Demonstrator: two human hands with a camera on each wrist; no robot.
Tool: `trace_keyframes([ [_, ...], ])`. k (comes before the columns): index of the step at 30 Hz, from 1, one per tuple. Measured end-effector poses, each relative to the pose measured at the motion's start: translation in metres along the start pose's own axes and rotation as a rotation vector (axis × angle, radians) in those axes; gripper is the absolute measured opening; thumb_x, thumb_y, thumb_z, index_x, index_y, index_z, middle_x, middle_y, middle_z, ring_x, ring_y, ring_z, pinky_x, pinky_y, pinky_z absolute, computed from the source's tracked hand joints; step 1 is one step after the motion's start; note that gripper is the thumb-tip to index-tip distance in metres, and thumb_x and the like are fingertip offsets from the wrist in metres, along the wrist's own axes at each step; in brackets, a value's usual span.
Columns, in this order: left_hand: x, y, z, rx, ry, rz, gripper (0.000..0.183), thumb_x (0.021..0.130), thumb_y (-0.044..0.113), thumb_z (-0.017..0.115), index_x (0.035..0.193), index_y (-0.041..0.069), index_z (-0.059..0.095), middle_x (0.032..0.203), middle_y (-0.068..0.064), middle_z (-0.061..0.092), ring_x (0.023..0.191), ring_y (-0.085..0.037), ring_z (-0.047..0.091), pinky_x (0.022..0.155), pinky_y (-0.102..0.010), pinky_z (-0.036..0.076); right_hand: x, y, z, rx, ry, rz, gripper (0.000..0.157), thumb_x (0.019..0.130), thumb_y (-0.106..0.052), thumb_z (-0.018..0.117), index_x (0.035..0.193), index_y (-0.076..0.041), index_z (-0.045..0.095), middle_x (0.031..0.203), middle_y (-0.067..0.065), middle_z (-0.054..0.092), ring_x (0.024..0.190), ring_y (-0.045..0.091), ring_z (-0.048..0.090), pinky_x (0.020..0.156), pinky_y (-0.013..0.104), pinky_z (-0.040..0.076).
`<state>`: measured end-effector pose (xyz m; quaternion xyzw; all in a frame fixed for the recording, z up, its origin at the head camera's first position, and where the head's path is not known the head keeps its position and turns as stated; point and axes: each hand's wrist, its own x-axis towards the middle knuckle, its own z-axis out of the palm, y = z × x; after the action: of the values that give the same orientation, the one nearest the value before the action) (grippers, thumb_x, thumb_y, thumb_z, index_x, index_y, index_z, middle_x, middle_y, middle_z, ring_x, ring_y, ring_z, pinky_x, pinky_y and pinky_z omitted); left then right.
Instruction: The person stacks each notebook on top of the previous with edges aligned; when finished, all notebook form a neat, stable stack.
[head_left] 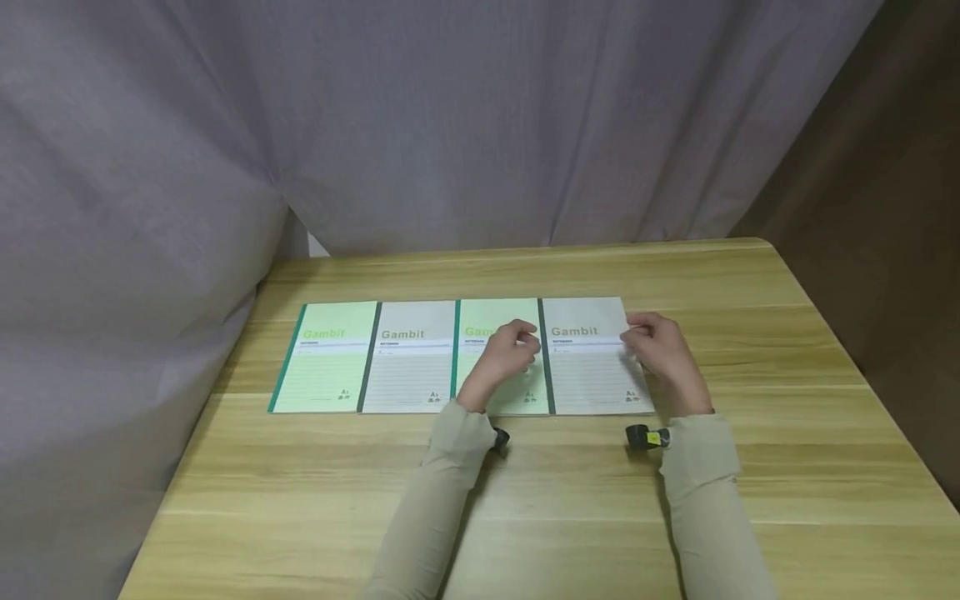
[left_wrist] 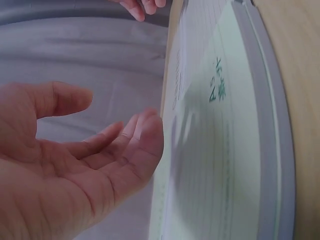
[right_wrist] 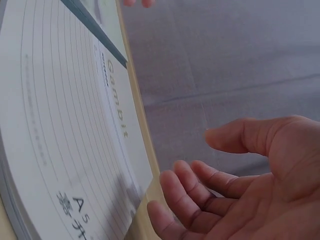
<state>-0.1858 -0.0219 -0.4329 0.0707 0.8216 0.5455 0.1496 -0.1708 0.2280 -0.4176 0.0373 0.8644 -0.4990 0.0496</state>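
Several Gambit notebooks lie in a row on the table, pale green and white covers alternating. My left hand [head_left: 512, 348] hovers over the second green notebook [head_left: 498, 400], its fingers loosely bent and thumb apart. In the left wrist view a shadow of the hand [left_wrist: 95, 155] falls on that green cover, and nothing is between thumb and fingers. My right hand [head_left: 663, 346] is beside the right edge of the rightmost white notebook [head_left: 592, 367]. The right wrist view shows this hand [right_wrist: 225, 185] with fingers relaxed and spread, holding nothing, the fingertips close to the notebook's edge.
At the left end are a green notebook [head_left: 322, 358] with a teal spine and a white notebook [head_left: 408, 367] with a dark spine. The wood-grain table [head_left: 570, 517] reaches back to a grey curtain [head_left: 450, 125]. A brown surface [head_left: 885, 208] stands at the right.
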Motion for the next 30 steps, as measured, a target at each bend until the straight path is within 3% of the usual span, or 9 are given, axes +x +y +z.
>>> trace_keyframes([
  [4,0.002,0.001,0.005,-0.016,-0.017,-0.005,0.047,0.098,0.013,0.052,0.142,-0.005,0.050,0.120,-0.015,0.062,0.094,-0.024,0.067,0.072,-0.030,0.057,0.001,0.002,-0.002,0.012,-0.020,0.049,0.054,0.100,-0.010,0.051,0.144,0.017,0.037,0.126,0.029,0.051,0.103,0.033,0.053,0.077,0.030,0.051],
  [10,0.004,0.000,0.010,0.001,-0.049,-0.009,0.049,0.099,0.014,0.050,0.144,-0.005,0.048,0.127,-0.019,0.062,0.099,-0.024,0.067,0.079,-0.033,0.057,0.004,0.008,-0.006,0.014,-0.050,0.116,0.058,0.101,-0.014,0.051,0.146,0.017,0.033,0.129,0.029,0.046,0.107,0.033,0.050,0.079,0.032,0.050],
  [17,0.007,-0.002,0.013,0.074,-0.079,-0.017,0.052,0.097,0.014,0.051,0.145,-0.005,0.048,0.127,-0.022,0.064,0.094,-0.022,0.067,0.079,-0.033,0.056,0.005,0.009,-0.007,-0.033,-0.105,0.169,0.059,0.101,-0.017,0.051,0.145,0.018,0.032,0.138,0.035,0.042,0.122,0.041,0.046,0.098,0.045,0.045],
  [25,0.007,-0.002,0.014,0.060,-0.109,-0.018,0.051,0.097,0.013,0.052,0.144,-0.005,0.049,0.129,-0.022,0.063,0.100,-0.024,0.068,0.080,-0.032,0.057,0.009,0.015,-0.006,-0.044,-0.090,0.230,0.063,0.090,-0.003,0.054,0.145,0.019,0.033,0.138,0.036,0.044,0.117,0.040,0.047,0.090,0.040,0.046],
  [30,0.006,-0.001,0.015,0.059,-0.117,-0.015,0.050,0.098,0.013,0.051,0.144,-0.006,0.048,0.129,-0.022,0.063,0.100,-0.024,0.068,0.080,-0.032,0.057,0.012,0.020,-0.003,-0.059,-0.050,0.237,0.057,0.085,0.004,0.053,0.140,0.019,0.042,0.132,0.035,0.050,0.109,0.037,0.051,0.081,0.033,0.046],
])
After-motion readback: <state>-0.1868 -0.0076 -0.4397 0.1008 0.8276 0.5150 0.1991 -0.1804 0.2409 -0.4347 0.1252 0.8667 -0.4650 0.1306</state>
